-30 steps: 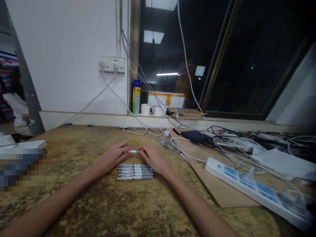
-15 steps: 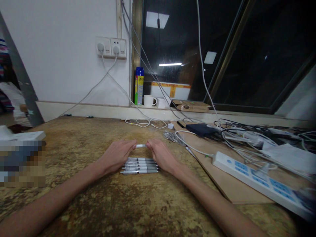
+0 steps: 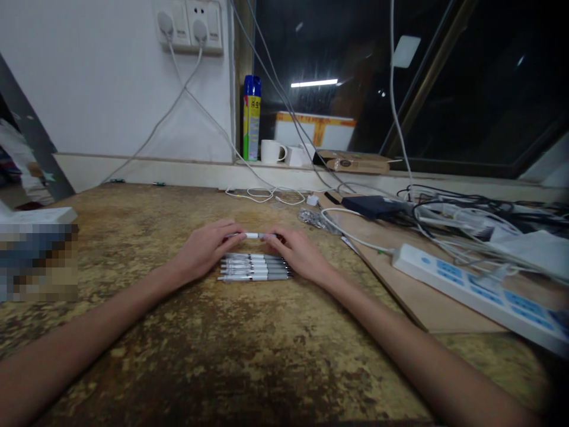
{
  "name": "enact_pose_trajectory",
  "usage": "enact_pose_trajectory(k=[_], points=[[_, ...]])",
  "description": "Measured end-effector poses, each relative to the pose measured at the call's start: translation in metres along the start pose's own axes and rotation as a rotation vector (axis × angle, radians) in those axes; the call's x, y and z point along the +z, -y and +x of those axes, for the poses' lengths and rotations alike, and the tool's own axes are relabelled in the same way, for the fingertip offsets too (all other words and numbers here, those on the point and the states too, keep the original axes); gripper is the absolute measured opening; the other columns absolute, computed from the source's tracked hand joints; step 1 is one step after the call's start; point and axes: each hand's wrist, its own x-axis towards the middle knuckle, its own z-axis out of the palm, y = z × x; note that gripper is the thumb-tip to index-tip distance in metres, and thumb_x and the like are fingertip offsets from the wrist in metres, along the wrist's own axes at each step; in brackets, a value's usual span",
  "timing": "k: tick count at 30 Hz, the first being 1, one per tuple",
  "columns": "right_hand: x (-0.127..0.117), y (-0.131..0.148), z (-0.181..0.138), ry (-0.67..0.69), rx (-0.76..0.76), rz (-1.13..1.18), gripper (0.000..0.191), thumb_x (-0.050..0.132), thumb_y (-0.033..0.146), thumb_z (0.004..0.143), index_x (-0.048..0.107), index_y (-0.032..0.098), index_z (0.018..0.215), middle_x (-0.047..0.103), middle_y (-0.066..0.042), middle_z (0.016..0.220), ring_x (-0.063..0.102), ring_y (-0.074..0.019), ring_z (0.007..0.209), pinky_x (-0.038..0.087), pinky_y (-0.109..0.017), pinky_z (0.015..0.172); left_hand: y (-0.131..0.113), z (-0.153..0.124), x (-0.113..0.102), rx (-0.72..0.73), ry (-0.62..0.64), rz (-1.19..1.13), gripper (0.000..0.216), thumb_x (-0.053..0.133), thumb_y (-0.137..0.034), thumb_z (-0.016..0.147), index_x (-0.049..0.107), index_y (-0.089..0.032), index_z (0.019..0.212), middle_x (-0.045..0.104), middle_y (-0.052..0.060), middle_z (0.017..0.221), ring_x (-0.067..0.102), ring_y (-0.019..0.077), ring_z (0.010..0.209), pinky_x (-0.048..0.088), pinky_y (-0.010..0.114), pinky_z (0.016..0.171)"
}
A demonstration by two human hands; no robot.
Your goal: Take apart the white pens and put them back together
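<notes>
Both of my hands rest on a mottled brown table (image 3: 249,356). My left hand (image 3: 202,252) and my right hand (image 3: 299,252) each pinch one end of a white and grey pen (image 3: 254,235), which lies crosswise between them. Just in front of that pen, several more white and grey pens (image 3: 254,268) lie side by side in a neat row, between my two wrists. The fingers of both hands are curled onto the pen's ends.
A white power strip (image 3: 480,296) and tangled cables (image 3: 466,213) lie on a wooden board at the right. On the sill stand a spray can (image 3: 251,117), a white mug (image 3: 271,151) and flat boxes (image 3: 351,161). A blurred-out object (image 3: 38,261) sits at the left.
The view has tilted down and the scene has slid upward in the picture. My hands keep holding the single pen above the row; the row of pens has not moved.
</notes>
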Motion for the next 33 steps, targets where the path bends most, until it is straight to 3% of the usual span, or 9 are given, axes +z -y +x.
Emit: enact_pose_trajectory(k=[6,12,15,17,22,27,33], points=[[-0.002,0.003,-0.001,-0.088,-0.007,0.104,0.017,0.066,0.031,0.092,0.068,0.019,0.103,0.072,-0.004,0.095,0.063,-0.0177,0.082,0.045,-0.03,0.074,-0.003,0.0,0.005,-0.012,0.024,-0.045,0.041,0.038,-0.044,0.105,0.069,-0.02,0.115,0.07,0.006,0.108,0.063,0.023,0.101,0.046,0.036,0.09],[-0.005,0.005,0.0,0.007,0.079,0.163,0.028,0.053,0.035,0.099,0.071,0.018,0.085,0.072,-0.003,0.078,0.063,-0.0162,0.072,0.045,-0.03,0.07,-0.006,0.0,0.006,-0.011,0.026,-0.059,0.04,0.04,-0.044,0.104,0.071,-0.021,0.111,0.072,0.006,0.106,0.064,0.0225,0.098,0.046,0.034,0.088],[-0.002,-0.002,0.001,-0.028,0.037,0.262,0.017,0.066,0.035,0.09,0.069,0.019,0.095,0.073,-0.004,0.093,0.066,-0.0175,0.084,0.049,-0.031,0.076,-0.009,-0.001,0.004,-0.007,0.027,-0.039,0.04,0.04,-0.044,0.104,0.072,-0.02,0.109,0.074,0.006,0.105,0.064,0.023,0.098,0.046,0.034,0.088],[0.0,-0.006,0.002,-0.059,0.039,0.305,0.022,0.072,0.036,0.085,0.068,0.02,0.099,0.072,-0.006,0.099,0.066,-0.0186,0.089,0.05,-0.031,0.079,-0.012,-0.001,0.004,-0.008,0.031,-0.043,0.04,0.04,-0.044,0.104,0.072,-0.021,0.107,0.074,0.006,0.106,0.065,0.023,0.099,0.045,0.034,0.088],[0.001,-0.005,0.001,0.062,0.089,0.367,0.026,0.058,0.04,0.095,0.071,0.019,0.093,0.073,-0.005,0.084,0.067,-0.0182,0.078,0.051,-0.033,0.077,-0.014,-0.002,0.004,-0.011,0.025,-0.053,0.04,0.04,-0.043,0.103,0.073,-0.021,0.106,0.075,0.005,0.104,0.065,0.023,0.097,0.045,0.034,0.087],[0.001,-0.002,0.002,-0.019,0.007,0.356,0.022,0.073,0.038,0.085,0.068,0.019,0.096,0.071,-0.004,0.096,0.065,-0.0177,0.089,0.05,-0.031,0.082,-0.014,-0.002,0.004,-0.019,0.041,-0.051,0.041,0.039,-0.044,0.104,0.072,-0.02,0.106,0.074,0.006,0.103,0.065,0.0227,0.095,0.045,0.033,0.086],[-0.001,0.0,0.002,0.04,0.065,0.373,0.021,0.059,0.037,0.094,0.069,0.018,0.096,0.072,-0.004,0.086,0.066,-0.0174,0.08,0.051,-0.031,0.076,-0.014,-0.002,0.005,-0.019,0.042,-0.054,0.04,0.041,-0.044,0.103,0.072,-0.019,0.107,0.074,0.006,0.103,0.065,0.0231,0.096,0.045,0.034,0.087]])
